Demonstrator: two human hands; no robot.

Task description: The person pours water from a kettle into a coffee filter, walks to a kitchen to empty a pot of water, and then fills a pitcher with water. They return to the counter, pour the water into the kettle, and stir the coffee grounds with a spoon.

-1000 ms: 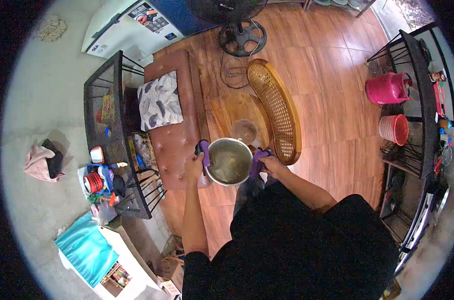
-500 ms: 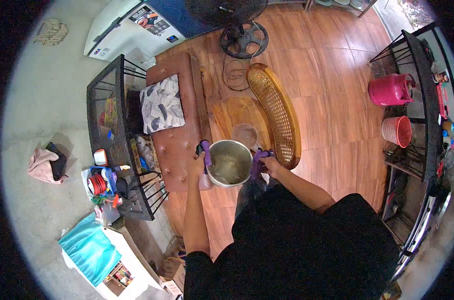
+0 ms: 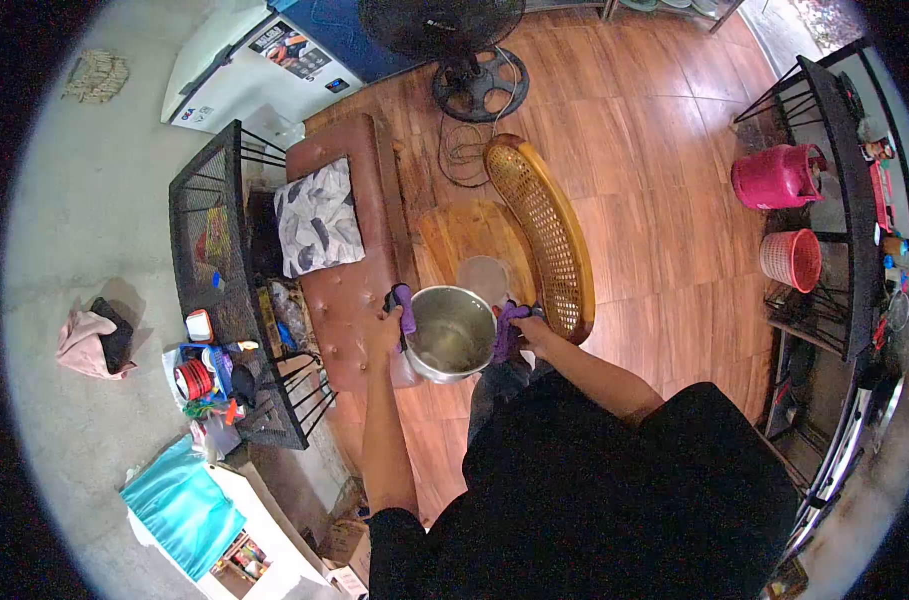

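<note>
A round metal pot (image 3: 452, 335) with a little cloudy liquid or residue in its bottom is held out in front of my body. My left hand (image 3: 382, 328) is closed around a purple cloth (image 3: 404, 312) at the pot's left side. On the opposite side, my right hand (image 3: 532, 332) grips another purple cloth (image 3: 506, 330) against the pot. Just beyond the rim, a round, pale, translucent lid or plate (image 3: 485, 276) shows over the wooden chair seat (image 3: 464, 232), partly hidden by the pot.
The chair's curved cane back (image 3: 549, 235) rises to the right. A brown padded bench (image 3: 344, 310) with a patterned cushion (image 3: 319, 218) runs along the left. Farther off stands a black fan (image 3: 479, 85) with its cord on the floor. A pink gas cylinder (image 3: 774, 178) and red basket (image 3: 789, 260) are right.
The view has shifted slightly, with the surroundings now a little farther left. Both hands keep hold of the pot, which shows slightly more of its outer front wall.
</note>
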